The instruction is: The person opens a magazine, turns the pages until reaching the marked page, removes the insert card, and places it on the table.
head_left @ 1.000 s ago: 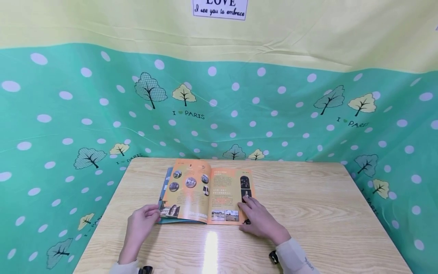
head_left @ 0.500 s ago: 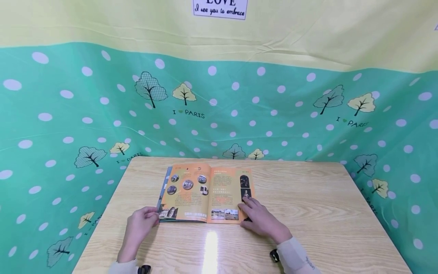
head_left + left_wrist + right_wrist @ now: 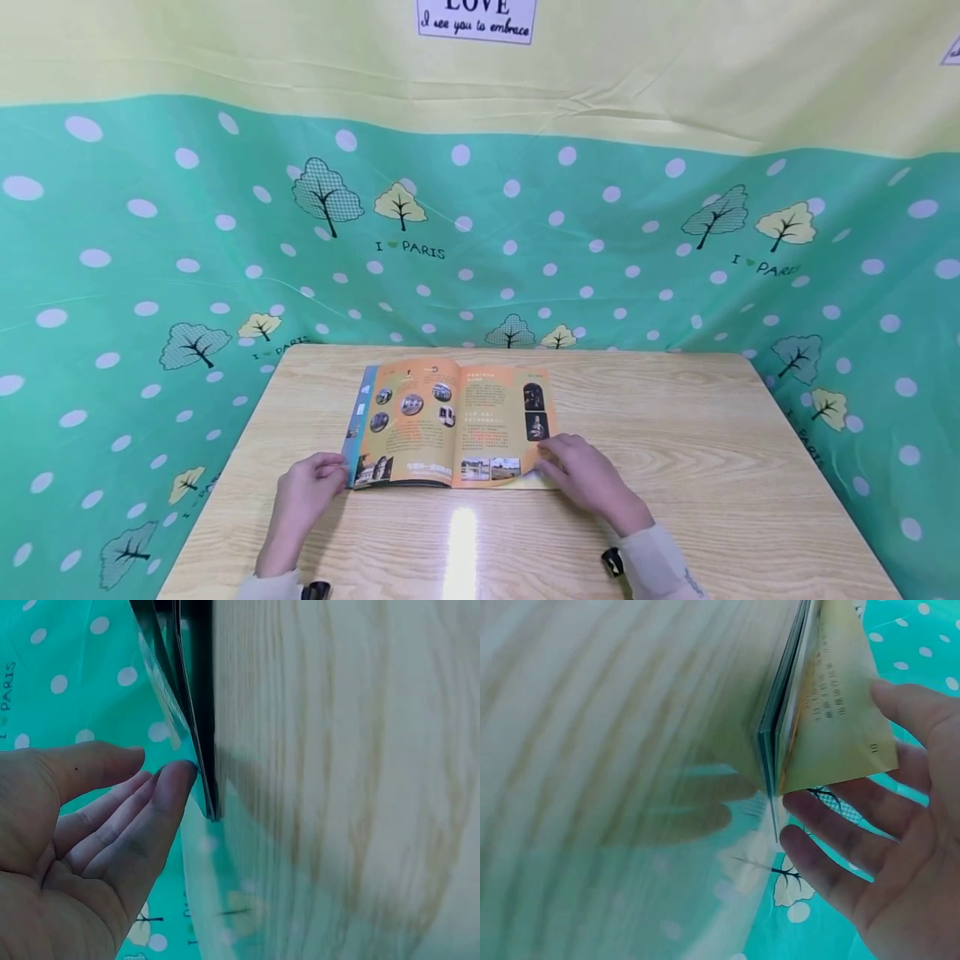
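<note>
An open magazine (image 3: 483, 417) with orange-bordered pages lies on the table, several photos and text blocks printed on it. At its lower left corner is my left hand (image 3: 306, 497); in the left wrist view its fairly straight fingers (image 3: 169, 787) touch the magazine's edge, thumb held apart. My right hand (image 3: 592, 482) is at the lower right corner, where a page (image 3: 836, 742) is lifted and bent up. In the right wrist view the thumb lies at that page's edge, with a finger passing behind it and the other fingertips beside the stacked pages.
The wooden table (image 3: 675, 433) extends on both sides of the magazine, with a bright light reflection in front of it. A green dotted cloth (image 3: 480, 242) printed with trees hangs around the back and sides. Dark wrist devices show by both sleeves.
The left page settled flatter, and more of the blue page under its left edge shows. My right hand moved slightly right, lifting the right page's lower corner. My left hand barely moved.
</note>
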### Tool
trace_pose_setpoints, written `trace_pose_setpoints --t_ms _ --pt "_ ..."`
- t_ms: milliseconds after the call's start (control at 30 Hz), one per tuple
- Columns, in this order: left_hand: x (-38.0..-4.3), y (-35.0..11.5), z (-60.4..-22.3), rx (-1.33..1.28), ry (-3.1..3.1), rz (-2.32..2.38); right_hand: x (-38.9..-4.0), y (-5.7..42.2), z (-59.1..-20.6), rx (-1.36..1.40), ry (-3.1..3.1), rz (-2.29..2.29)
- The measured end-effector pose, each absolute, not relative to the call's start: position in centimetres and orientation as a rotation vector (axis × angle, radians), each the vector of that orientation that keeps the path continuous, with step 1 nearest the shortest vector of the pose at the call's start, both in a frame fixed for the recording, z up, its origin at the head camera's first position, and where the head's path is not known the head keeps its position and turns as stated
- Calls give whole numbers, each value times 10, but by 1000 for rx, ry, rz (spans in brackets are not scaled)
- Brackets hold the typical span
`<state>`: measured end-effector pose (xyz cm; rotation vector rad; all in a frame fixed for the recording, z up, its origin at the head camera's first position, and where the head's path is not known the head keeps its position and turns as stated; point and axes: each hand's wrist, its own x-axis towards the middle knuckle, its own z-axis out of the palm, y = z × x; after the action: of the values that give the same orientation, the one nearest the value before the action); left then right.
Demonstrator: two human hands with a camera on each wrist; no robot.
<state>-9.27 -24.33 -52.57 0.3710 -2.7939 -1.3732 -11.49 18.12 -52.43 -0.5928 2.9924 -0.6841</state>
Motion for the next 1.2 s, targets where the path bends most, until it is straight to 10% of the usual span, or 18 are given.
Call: trace_pose_setpoints --t_ms 533,1200 --pt "-113 -189 -514 107 -2688 -1415 -121 177 -522 -259 3158 -1056" --pt "-134 -92 -498 -399 -2629 -1709 -130 160 -531 -677 3181 -1227"
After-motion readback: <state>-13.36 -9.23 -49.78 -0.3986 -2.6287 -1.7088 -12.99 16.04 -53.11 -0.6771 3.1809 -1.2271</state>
